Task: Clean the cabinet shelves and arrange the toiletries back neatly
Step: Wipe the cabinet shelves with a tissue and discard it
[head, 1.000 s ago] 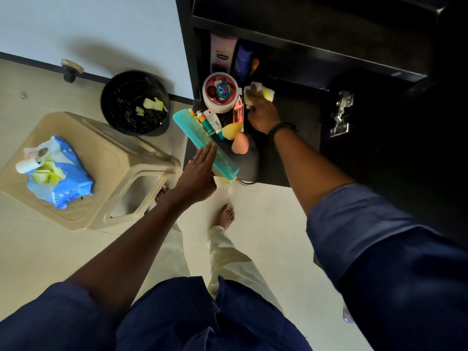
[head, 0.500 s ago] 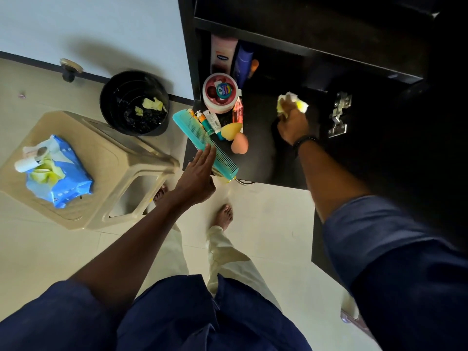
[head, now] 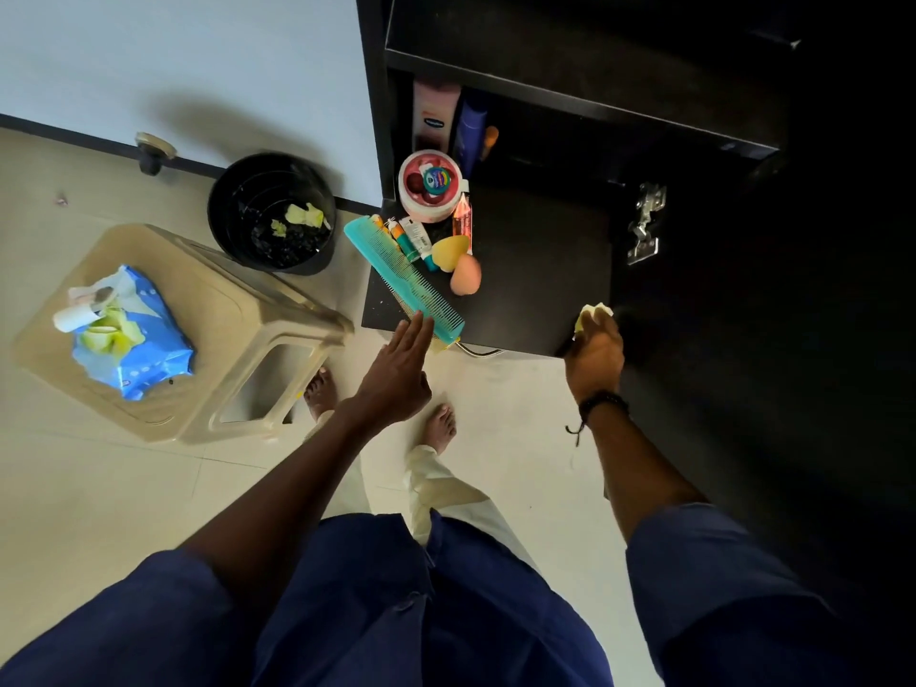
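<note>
The black cabinet shelf [head: 540,270] carries toiletries crowded on its left side: a teal comb [head: 404,280], small tubes [head: 409,238], a yellow sponge [head: 448,251], a pink sponge [head: 466,274], a round tub [head: 431,184] and bottles [head: 471,131] at the back. My left hand [head: 401,374] is flat with fingers together, fingertips touching the comb's near end. My right hand [head: 595,352] grips a yellow-white wipe [head: 592,312] pressed on the shelf's front right corner.
A black bin [head: 272,213] with used wipes stands on the floor left of the cabinet. A beige stool [head: 233,329] holds a blue wipes pack [head: 129,334]. A metal hinge [head: 644,223] sits on the cabinet's right side. My bare feet are below the shelf edge.
My right hand has dragged the wipe from the back middle of the shelf, across to the right, then forward to the front right corner. My left hand has stayed at the comb.
</note>
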`<action>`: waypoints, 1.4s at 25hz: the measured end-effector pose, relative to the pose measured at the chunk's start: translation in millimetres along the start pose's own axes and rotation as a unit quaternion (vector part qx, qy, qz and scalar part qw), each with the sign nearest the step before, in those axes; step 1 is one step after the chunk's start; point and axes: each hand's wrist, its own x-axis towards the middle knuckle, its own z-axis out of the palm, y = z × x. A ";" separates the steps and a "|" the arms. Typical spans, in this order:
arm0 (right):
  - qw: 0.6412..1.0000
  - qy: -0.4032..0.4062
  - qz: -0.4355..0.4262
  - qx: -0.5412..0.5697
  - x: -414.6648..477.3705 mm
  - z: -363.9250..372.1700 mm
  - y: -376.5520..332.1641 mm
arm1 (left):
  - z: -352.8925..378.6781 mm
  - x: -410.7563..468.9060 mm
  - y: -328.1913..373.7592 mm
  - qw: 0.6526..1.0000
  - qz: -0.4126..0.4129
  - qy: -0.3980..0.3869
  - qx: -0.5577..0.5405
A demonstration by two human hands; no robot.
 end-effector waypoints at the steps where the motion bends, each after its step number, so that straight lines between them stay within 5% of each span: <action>1: 0.996 0.031 0.054 0.060 -1.0 5.4 -8.2 | 0.2 -3.5 0.1 1.000 -0.005 -0.012 -0.007; 3: 0.980 -0.004 0.100 0.172 -4.0 16.4 -42.4 | 1.6 -8.3 3.4 0.999 -0.013 -0.033 -0.015; 9: 0.982 -0.110 -0.039 0.149 -29.7 0.8 -124.8 | -4.6 -16.9 9.1 1.000 -0.019 -0.011 -0.022; 13: 0.957 -0.132 0.030 0.257 -32.2 -14.6 -121.3 | -13.2 -29.3 -6.2 1.000 -0.010 0.017 -0.021; 18: 0.843 -0.179 0.162 0.481 -29.5 -83.6 -140.1 | -33.3 -46.3 -1.6 0.995 0.004 0.060 -0.077; 22: 0.770 -0.172 0.185 0.586 -26.0 -134.5 -165.3 | -62.7 -55.2 19.1 0.981 0.041 0.116 -0.150; 31: 0.846 0.142 -0.037 0.513 79.7 -222.1 -210.5 | -120.6 -53.3 53.2 0.966 0.044 0.163 -0.194; 35: 0.880 0.181 -0.057 0.435 134.0 -222.9 -225.0 | -124.5 -45.0 49.2 0.968 0.046 0.166 -0.185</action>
